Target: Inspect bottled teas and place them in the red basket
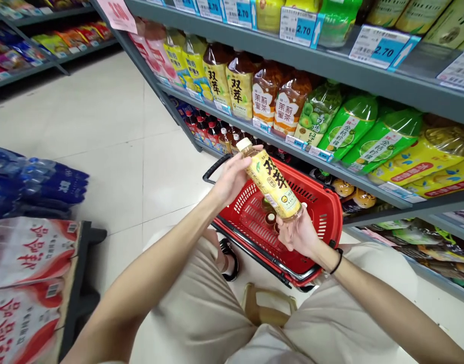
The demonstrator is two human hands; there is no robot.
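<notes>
My left hand [232, 180] grips the upper end of a plastic bottle of tea [272, 184], just below its white cap. The bottle has a yellow label with large black Chinese characters and amber liquid inside. My right hand [297, 233] holds its lower end from beneath, and a black band circles that wrist. Tilted diagonally, the bottle is held above a red plastic shopping basket [326, 207]. A small round item shows inside the basket, partly hidden by the bottle and my right hand.
Grey store shelves [330, 63] with bagged drinks and price tags run along the right. Wrapped sacks [31, 253] sit on a black stand at lower left, with blue-wrapped bottle packs [38, 184] behind. A sandalled foot [230, 259] stands by the basket on the tiled floor.
</notes>
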